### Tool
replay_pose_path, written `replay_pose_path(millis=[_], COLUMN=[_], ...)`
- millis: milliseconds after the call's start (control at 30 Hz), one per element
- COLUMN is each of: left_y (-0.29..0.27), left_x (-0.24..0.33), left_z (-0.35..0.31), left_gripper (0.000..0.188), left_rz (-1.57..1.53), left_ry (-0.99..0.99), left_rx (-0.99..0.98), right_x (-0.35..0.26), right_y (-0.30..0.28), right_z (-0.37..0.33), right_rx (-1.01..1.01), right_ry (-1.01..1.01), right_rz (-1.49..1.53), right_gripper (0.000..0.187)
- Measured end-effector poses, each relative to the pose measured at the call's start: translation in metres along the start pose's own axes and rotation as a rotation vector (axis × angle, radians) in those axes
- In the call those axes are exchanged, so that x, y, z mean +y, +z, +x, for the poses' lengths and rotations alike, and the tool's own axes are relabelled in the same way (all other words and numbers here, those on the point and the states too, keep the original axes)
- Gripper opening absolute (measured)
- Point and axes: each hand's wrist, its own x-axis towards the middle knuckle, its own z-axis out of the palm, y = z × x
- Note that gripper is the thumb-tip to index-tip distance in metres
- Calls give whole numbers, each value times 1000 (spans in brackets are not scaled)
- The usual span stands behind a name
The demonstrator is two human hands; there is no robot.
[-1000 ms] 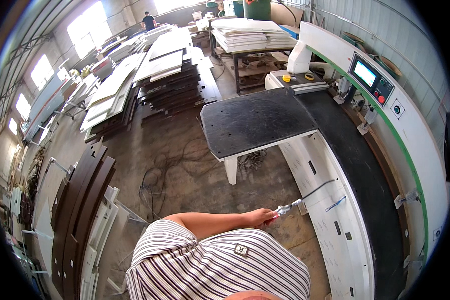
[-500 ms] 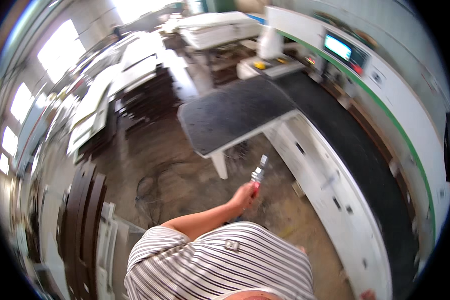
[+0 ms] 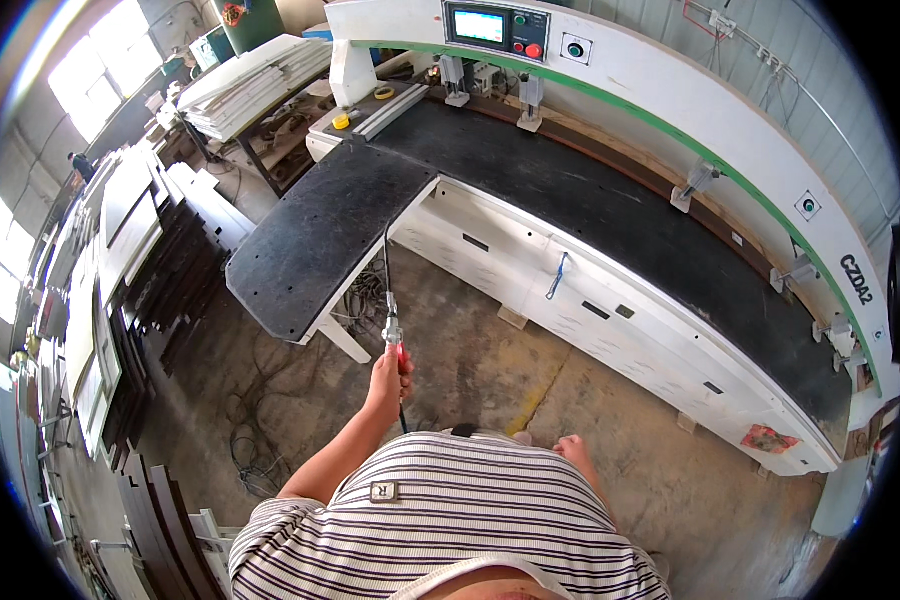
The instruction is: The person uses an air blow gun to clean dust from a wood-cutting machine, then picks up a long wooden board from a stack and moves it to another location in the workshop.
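My left hand (image 3: 385, 384) is wrapped round the red grip of a tool with a silver metal head (image 3: 392, 325). A thin black rod or hose runs from that head up to the edge of the black tabletop (image 3: 315, 235), and a dark length shows below my fist. What kind of tool it is does not show clearly. My right hand (image 3: 575, 450) hangs low beside my striped shirt, its fingers loosely curled in, with nothing visible in them. The long white machine body (image 3: 610, 300) stands ahead of that hand, apart from it.
The machine's white upper beam (image 3: 650, 70) carries a screen (image 3: 478, 25) and buttons. Metal clamps (image 3: 530, 105) line its back. A blue cord (image 3: 557, 278) hangs at the front panel. Coiled cables (image 3: 253, 455) lie on the floor. Stacked panels (image 3: 120, 270) stand at left.
My view has swung right, so the machine's long side now shows more fully. The tool has come upright in my left hand, near the table edge. My right hand has come into clearer view.
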Motion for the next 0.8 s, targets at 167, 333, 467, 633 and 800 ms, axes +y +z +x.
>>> replay_pose_path(millis=[167,333,467,633,800], left_y=[-14,-24,-24,6,15], left_x=[-8,-12,-9,-9,-9], left_z=[10,12,-1,-9,-9], left_gripper=[39,39,39,38,38], left_rz=[-103,-265,48,146,247], left_ry=[-17,-89,-171,-99,-197], left_rx=[130,277,7,-208,-365], right_x=[20,8,15,19,21], right_y=[-10,-13,-15,-13,-11], right_z=[-3,-20,-17,-6,5], right_rx=[13,63,34,26,19], right_ry=[-39,25,-69,-93,-29], right_rz=[-32,-72,-92,-1,70], right_gripper=[19,19,18,17,19])
